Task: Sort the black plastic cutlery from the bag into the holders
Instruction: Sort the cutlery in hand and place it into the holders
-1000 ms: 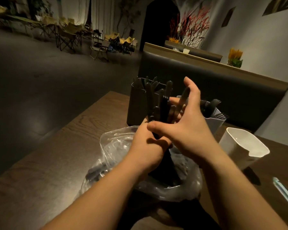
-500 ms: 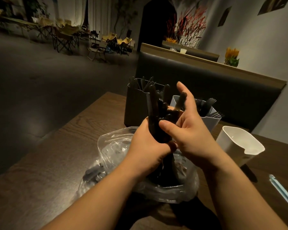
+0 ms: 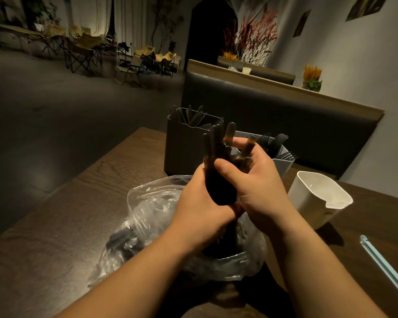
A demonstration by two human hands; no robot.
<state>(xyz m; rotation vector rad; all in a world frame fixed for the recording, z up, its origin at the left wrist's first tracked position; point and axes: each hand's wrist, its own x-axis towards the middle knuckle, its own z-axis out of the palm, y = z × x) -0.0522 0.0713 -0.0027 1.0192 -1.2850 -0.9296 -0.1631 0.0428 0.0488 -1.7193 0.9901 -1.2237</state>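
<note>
Above your left hand (image 3: 198,212), clamped round the cutlery bundle (image 3: 218,180), your right hand (image 3: 260,191), splayed before, now pinches handles, ready to sort.

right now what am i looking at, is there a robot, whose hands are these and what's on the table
There is no robot here: a person works with two bare hands, and the one camera sits on their head, looking forward and down, so the arms reach in from the bottom. The left hand grips a bundle of black cutlery low down, upright, above a clear plastic bag that holds more dark pieces. The right hand holds the same bundle higher up, thumb in front. On the wooden table behind the hands stand a dark holder with black pieces sticking up, a pale holder with black forks, and to the right a white holder that looks empty. A light blue strip lies at the right edge; I cannot tell what it is.
</note>
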